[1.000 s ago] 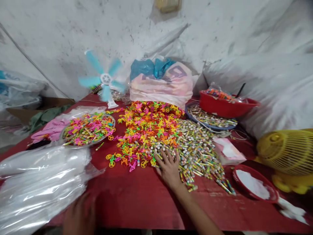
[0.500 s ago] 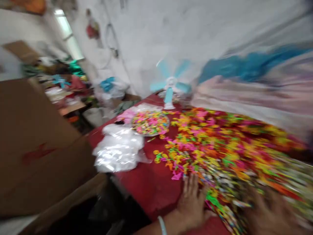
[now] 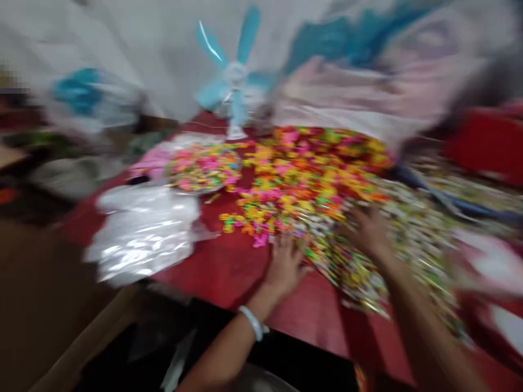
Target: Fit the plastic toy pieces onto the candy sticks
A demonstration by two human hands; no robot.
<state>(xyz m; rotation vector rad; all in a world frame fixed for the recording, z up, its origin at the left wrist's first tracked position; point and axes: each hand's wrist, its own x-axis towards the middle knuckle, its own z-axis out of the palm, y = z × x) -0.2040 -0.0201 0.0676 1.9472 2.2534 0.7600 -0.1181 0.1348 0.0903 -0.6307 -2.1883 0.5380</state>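
My left hand (image 3: 285,261), with a pale bracelet on its wrist, lies with fingers spread at the front left edge of a pile of small colourful pieces (image 3: 302,179). My right hand (image 3: 370,231) rests on the pile further right, its fingers apart and blurred. White and yellowish wrapped pieces (image 3: 417,228) spread around and beyond that hand. Both hands are over the red table (image 3: 237,272). A round dish of colourful pieces (image 3: 204,167) stands behind to the left.
Clear plastic bags (image 3: 147,234) are stacked on the table's left. A blue-bladed fan (image 3: 236,73) stands at the back, beside pale pink sacks (image 3: 347,95). A brown cardboard box (image 3: 36,305) is at the lower left.
The view has swung to the right, so everything sits further left. My right hand has moved forward over the pile, and its forearm now shows. My left hand remains at the pile's edge.
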